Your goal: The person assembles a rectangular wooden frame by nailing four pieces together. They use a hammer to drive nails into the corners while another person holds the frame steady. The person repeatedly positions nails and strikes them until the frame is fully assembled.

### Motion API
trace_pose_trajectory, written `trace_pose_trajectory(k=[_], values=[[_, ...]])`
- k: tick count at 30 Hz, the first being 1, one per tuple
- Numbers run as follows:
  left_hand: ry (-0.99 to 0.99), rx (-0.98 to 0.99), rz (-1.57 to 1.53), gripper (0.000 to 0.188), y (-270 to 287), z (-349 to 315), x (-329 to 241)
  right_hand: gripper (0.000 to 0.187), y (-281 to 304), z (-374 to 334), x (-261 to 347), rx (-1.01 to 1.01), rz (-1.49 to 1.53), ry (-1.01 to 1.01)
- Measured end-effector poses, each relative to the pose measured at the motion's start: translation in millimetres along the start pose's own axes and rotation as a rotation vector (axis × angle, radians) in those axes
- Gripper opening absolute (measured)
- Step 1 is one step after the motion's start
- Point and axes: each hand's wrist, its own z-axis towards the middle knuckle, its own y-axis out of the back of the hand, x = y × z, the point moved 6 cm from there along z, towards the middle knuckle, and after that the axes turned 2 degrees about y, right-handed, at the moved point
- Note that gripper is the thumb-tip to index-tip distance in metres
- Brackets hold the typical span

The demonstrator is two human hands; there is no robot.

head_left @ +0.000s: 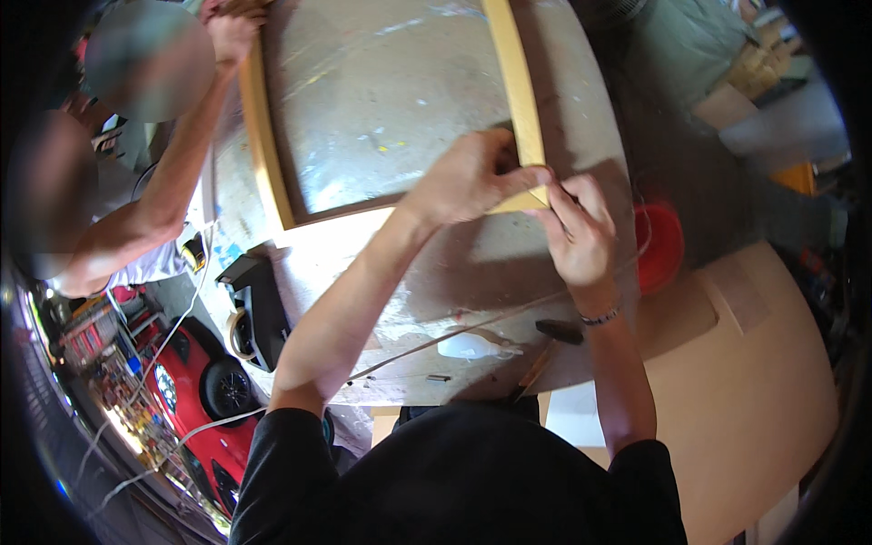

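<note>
A rectangular frame of pale wooden strips [520, 95] lies over the paint-specked table [381, 381]. My left hand [468, 177] is closed round its near right corner, thumb stretched across the wood. On the outer side of that same corner, my right hand [581, 236] pinches the wood between thumb and fingers. Whether anything small sits between those fingertips is hidden. The near strip of the frame passes partly behind my left hand and forearm. At the far left, another person's hand [234, 36] is at the frame's left strip.
On the table near me lie a whitish translucent bottle [472, 346] and a dark-handled tool [559, 331]. A black case [257, 300] stands at the left edge beside a tape roll [240, 333]. Right of the table are a red bucket [658, 245] and a large brown board [763, 400]. A white cable [195, 291] hangs at left.
</note>
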Motion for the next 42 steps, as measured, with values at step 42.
trace_pose_trajectory(k=[42], values=[[-0.065,-0.157,0.071,0.049,5.1,4.0,7.4,0.034,9.8,-1.8,10.5,0.107,-0.028,-0.15]])
